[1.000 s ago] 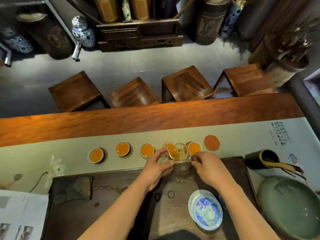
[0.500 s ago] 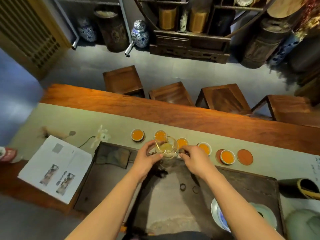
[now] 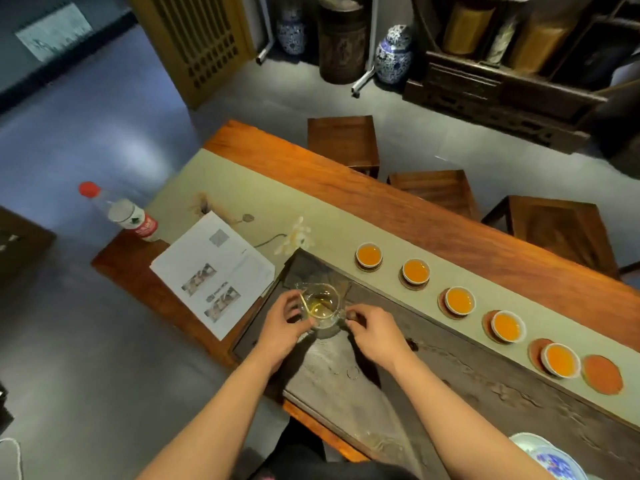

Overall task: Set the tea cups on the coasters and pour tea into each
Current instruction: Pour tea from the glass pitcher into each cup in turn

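A glass pitcher [image 3: 321, 304] with a little yellow tea in its bottom stands over the left part of the dark tea tray [image 3: 450, 368]. My left hand [image 3: 281, 328] wraps its left side and my right hand [image 3: 375, 336] pinches its handle on the right. Several white tea cups full of amber tea run in a diagonal row on round brown coasters along the pale table runner, from the far cup [image 3: 369, 255] to the near cup [image 3: 560, 360]. One brown coaster [image 3: 602, 374] at the near right end has no cup.
Printed sheets [image 3: 214, 271] lie left of the tray, with a red-capped plastic bottle [image 3: 119, 212] at the table's left corner. A blue-and-white bowl [image 3: 550, 459] shows at the bottom right. Wooden stools [image 3: 343, 140] line the far side of the table.
Both hands have carried the pitcher left along the tray, away from the cups. The view has swung left, so the row of cups now lies to the right.
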